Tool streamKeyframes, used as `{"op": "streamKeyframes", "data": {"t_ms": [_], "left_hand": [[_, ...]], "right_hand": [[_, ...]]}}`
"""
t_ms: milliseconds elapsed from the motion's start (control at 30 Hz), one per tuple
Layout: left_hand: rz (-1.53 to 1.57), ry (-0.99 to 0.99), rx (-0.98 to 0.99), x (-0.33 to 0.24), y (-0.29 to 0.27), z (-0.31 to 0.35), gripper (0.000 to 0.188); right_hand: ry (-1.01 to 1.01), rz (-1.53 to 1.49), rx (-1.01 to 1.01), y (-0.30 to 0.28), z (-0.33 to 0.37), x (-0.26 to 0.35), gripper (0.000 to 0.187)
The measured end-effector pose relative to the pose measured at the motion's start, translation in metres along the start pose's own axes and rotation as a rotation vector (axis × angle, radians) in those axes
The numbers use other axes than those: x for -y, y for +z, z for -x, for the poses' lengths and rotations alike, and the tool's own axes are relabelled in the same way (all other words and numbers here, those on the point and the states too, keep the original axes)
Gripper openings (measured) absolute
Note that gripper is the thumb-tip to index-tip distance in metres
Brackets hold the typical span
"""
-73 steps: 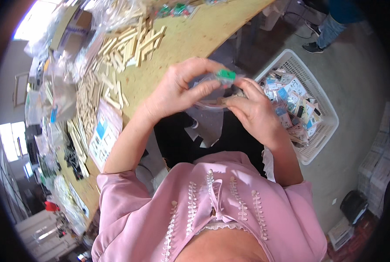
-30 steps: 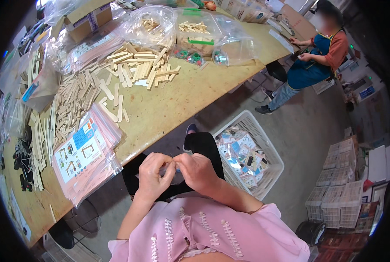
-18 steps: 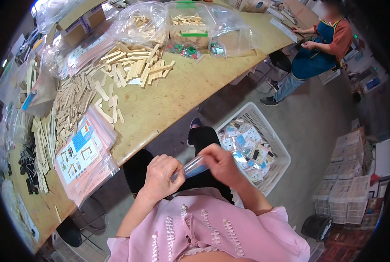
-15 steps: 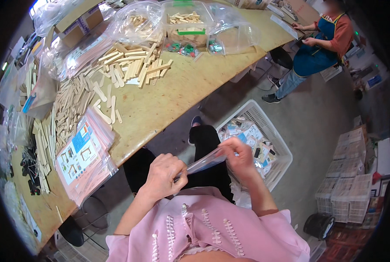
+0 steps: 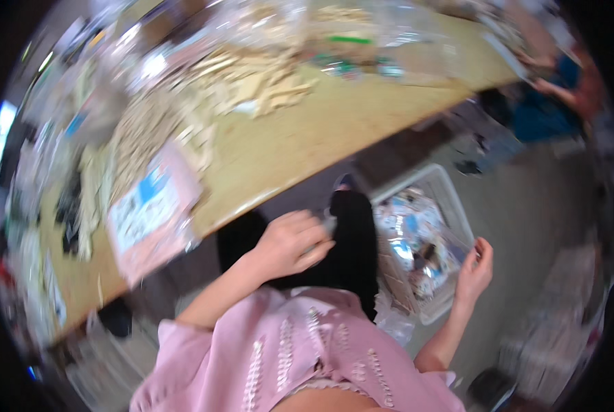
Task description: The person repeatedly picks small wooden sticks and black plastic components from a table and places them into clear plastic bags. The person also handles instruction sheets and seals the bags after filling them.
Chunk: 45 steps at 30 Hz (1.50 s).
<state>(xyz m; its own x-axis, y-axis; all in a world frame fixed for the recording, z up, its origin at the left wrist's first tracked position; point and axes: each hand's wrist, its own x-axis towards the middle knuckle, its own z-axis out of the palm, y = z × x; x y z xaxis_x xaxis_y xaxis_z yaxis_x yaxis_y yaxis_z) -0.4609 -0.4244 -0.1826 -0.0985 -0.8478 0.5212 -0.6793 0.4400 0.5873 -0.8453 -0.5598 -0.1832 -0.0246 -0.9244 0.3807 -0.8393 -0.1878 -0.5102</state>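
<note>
My left hand point(image 5: 293, 244) is in front of my lap, its fingers curled together. A small greyish, see-through bit shows by its knuckles, too blurred to name. My right hand point(image 5: 475, 271) is at the right rim of a white plastic basket point(image 5: 463, 213), fingers loosely bent and apart, with nothing visible in them. Filled clear plastic packets point(image 5: 411, 223) with printed cards and small dark parts lie heaped in the basket. It stands on the floor to the right of my legs.
On the yellowish table point(image 5: 279, 165) are wooden sticks point(image 5: 252, 86), a stack of bagged printed sheets point(image 5: 152, 213) and clear tubs point(image 5: 423, 62). A co-worker point(image 5: 554, 103) in a blue apron stands far right. White crates point(image 5: 551, 329) are stacked at the right.
The clear plastic bag stretched between my hands no longer shows there. My right hand has let go and moved right, past the basket. The view has turned and blurred.
</note>
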Motion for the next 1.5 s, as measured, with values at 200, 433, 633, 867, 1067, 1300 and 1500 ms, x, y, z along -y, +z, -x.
{"op": "streamKeyframes", "data": {"t_ms": [200, 433, 633, 867, 1067, 1300, 1500], "left_hand": [[-0.207, -0.109, -0.242, 0.007, -0.035, 0.024, 0.013], [-0.790, -0.570, -0.580, 0.005, -0.130, 0.101, 0.034], [-0.509, -0.854, -0.700, 0.014, -0.130, 0.144, 0.013], [-0.221, -0.827, -0.833, 0.018, -0.134, 0.148, 0.017], [-0.797, -0.662, -0.677, 0.016, -0.136, 0.122, 0.025], [-0.388, -0.789, -0.771, 0.033, -0.140, 0.144, 0.010], [0.087, -0.736, -0.953, 0.046, -0.143, 0.159, 0.016]], "right_hand": [[-0.237, -0.268, 0.333, 0.078, 0.023, 0.064, 0.017], [-0.578, -0.492, 0.574, 0.112, 0.049, 0.162, 0.012], [-0.632, -0.565, 0.713, 0.118, 0.065, 0.192, 0.012], [-0.616, -0.576, 0.878, 0.113, 0.088, 0.206, 0.012], [-0.683, -0.636, 0.892, 0.117, 0.103, 0.225, 0.012], [-0.686, -0.672, 0.933, 0.115, 0.111, 0.224, 0.014], [-0.675, -0.688, 0.945, 0.115, 0.119, 0.219, 0.011]]}}
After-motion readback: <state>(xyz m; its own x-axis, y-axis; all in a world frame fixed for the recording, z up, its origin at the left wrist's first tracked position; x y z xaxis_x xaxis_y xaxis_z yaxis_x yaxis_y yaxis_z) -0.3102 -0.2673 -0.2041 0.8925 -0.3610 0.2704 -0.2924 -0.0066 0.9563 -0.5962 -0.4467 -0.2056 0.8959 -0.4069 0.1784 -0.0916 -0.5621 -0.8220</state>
